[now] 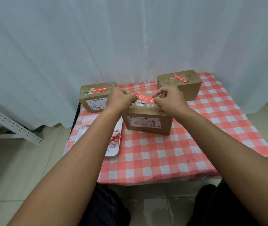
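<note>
Two ends of the red sticker (145, 97) are pinched by the left hand (121, 99) and the right hand (170, 99) just over the middle box (148, 123) on the counter (162, 152); sealing seems under way, and next it needs lowering squarely and pressing flat

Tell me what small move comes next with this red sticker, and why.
Probably lower the red sticker, pinched at its ends by the left hand and right hand, onto the top seam of the middle box and press it down: the left box and right box already carry one.
</note>
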